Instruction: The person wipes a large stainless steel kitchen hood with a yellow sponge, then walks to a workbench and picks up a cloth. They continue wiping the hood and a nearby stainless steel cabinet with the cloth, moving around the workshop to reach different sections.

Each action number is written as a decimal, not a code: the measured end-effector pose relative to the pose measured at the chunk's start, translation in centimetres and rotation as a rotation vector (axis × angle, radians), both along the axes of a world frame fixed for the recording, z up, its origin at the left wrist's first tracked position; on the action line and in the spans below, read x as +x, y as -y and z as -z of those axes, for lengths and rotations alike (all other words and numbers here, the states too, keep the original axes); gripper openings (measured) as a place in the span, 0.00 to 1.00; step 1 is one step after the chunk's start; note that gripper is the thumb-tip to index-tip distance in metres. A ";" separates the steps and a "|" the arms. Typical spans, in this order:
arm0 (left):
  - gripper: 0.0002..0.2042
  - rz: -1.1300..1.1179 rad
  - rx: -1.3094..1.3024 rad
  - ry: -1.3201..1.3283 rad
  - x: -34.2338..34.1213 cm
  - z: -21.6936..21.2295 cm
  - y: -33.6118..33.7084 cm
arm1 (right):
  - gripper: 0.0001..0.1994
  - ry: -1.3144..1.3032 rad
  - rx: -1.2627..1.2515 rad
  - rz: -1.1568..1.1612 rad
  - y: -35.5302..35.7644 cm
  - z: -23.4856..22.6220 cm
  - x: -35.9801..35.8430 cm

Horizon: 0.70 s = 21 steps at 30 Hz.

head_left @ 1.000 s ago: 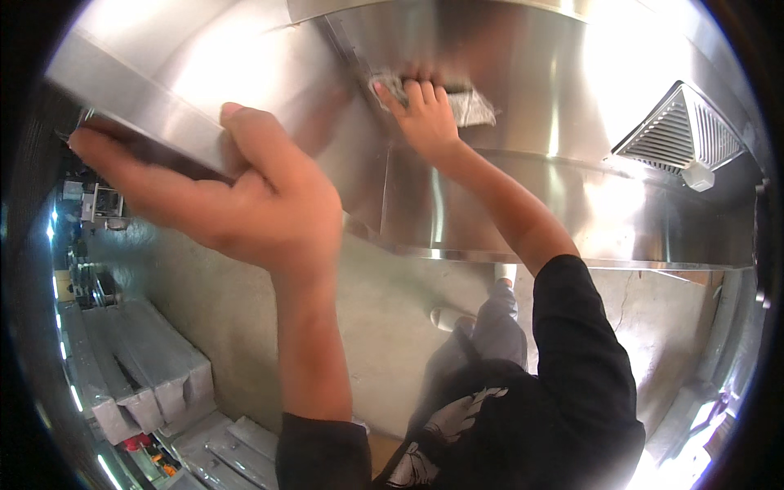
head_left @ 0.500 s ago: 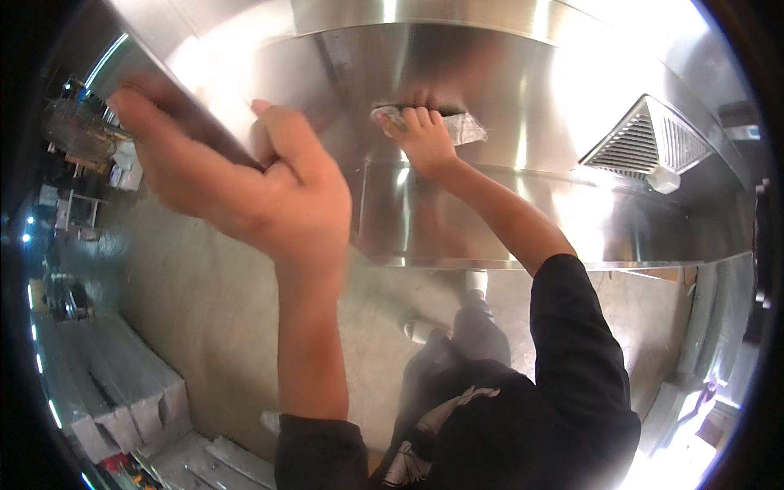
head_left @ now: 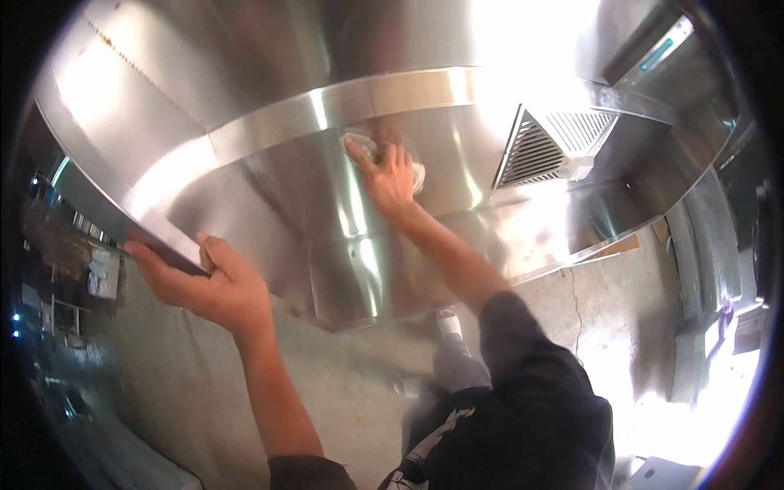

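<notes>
Head view: from here I see the cloth (head_left: pixel 419 177) against the steel (head_left: pixel 453 139), left of the vent (head_left: pixel 551 151). The right hand (head_left: pixel 390 184) lies over it, fingers spread a little; whether it grips, I can't tell. The left hand (head_left: pixel 233 286), farther left of the vent and well apart from the other, clamps the rim (head_left: pixel 178 247) between thumb and fingers. Below and left of the vent, a shoe (head_left: pixel 448 323) shows over the floor (head_left: pixel 351 400).

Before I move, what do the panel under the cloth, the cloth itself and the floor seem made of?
Panel: probably stainless steel, satin-bright, from its grey sheen and streaked reflections.
Cloth: likely soft fabric, matte, crumpled under the right hand; fibre unclear.
Floor: apparently concrete, fairly smooth, grey-beige with a crack-like line.
</notes>
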<state>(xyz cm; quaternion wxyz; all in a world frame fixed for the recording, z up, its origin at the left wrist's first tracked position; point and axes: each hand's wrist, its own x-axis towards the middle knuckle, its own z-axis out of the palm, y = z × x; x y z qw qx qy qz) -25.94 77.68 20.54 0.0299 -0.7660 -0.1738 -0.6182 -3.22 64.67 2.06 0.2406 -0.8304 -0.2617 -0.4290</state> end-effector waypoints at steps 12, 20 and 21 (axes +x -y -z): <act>0.35 -0.047 0.085 0.041 0.3 -0.2 -1.2 | 0.22 -0.791 0.203 -0.090 12.1 0.2 -3.8; 0.33 -0.056 0.042 0.030 -0.7 -1.1 -0.9 | 0.19 -1.239 0.815 0.106 40.2 -0.1 -16.2; 0.33 -0.051 0.038 0.017 -0.7 -1.0 -0.7 | 0.18 -1.173 0.839 0.102 42.2 -0.5 -16.3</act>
